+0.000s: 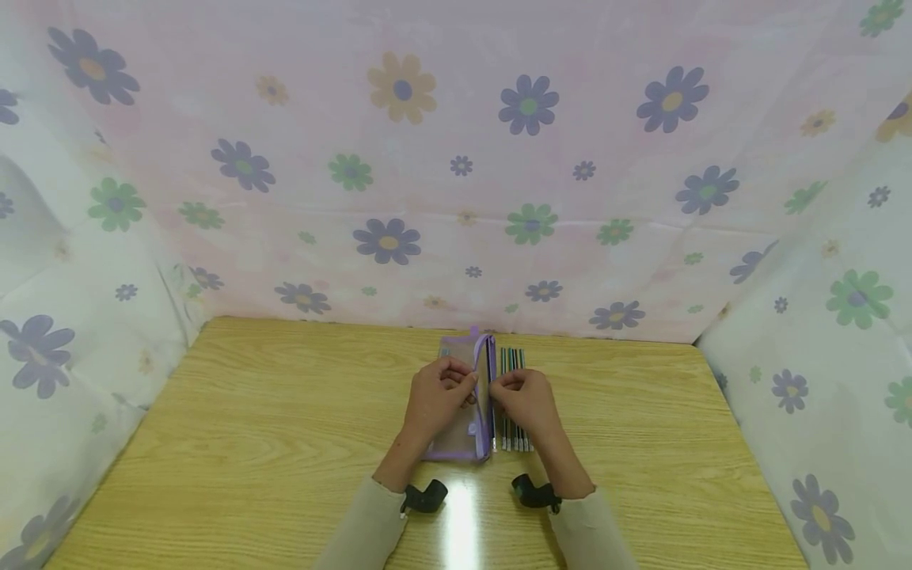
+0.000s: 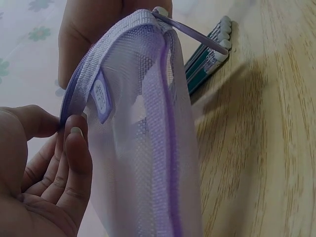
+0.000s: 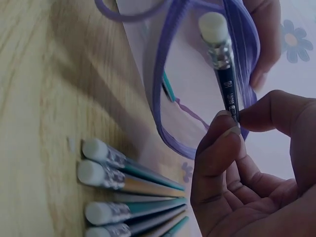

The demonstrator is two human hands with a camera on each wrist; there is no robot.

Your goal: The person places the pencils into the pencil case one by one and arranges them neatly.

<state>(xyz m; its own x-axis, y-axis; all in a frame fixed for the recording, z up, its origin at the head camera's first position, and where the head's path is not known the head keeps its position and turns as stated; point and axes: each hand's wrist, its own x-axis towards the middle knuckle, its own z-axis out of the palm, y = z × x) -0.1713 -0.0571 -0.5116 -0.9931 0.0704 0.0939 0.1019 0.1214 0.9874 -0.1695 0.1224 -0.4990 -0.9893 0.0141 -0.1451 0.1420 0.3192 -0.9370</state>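
Note:
A purple-trimmed mesh zipper pouch (image 1: 449,443) lies on the table in front of me, its zipper side spread apart. My left hand (image 1: 433,402) pinches the zippered edge of the opening between thumb and index finger. With thumb and fingertips, my right hand (image 1: 530,404) grips a dark blue pencil (image 3: 227,86) at the pouch's mouth; its white eraser shows against the opening in the right wrist view. Part of a teal pencil (image 3: 168,87) is visible within the pouch's outline. Beside the pouch, several eraser-tipped pencils (image 1: 514,437) lie in a row under my right hand.
The wooden table (image 1: 285,443) extends to both sides of the pouch. A flower-printed cloth (image 1: 456,190) hangs behind it and along both sides. A purple strap loop (image 2: 195,33) sticks out from the pouch's near end.

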